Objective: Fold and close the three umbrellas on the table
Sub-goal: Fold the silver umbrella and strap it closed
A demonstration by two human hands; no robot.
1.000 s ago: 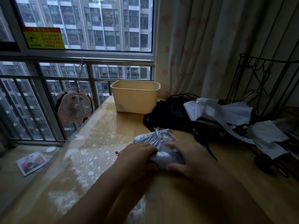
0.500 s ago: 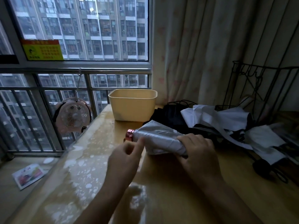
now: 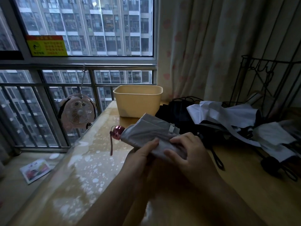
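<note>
One of the three umbrellas is in hand: the silver umbrella (image 3: 146, 129), rolled into a bundle, is held clear above the surface (image 3: 244, 193). Its pink handle (image 3: 117, 133) points left toward the window, with a wrist cord (image 3: 111, 144) dangling from it. The left hand (image 3: 141, 155) grips the bundle from beneath, thumb against the fabric. The right hand (image 3: 189, 149) is curled over the other end, pressing the folds down.

A pale closure tab (image 3: 171, 128) shows on the canopy just above the right hand and looks unfastened. I judge this to be the wrapping step. The next move calls for one hand to hold the roll tight while the other draws the tab round and fixes it.

The black umbrella (image 3: 177, 111) and the white-and-black umbrella (image 3: 224, 113) lie heaped together at the back right of the surface, loose and apparently not yet folded. In the dim light it is hard to tell where one ends and the other begins. The silver umbrella's tip is hidden under the right hand.
</note>
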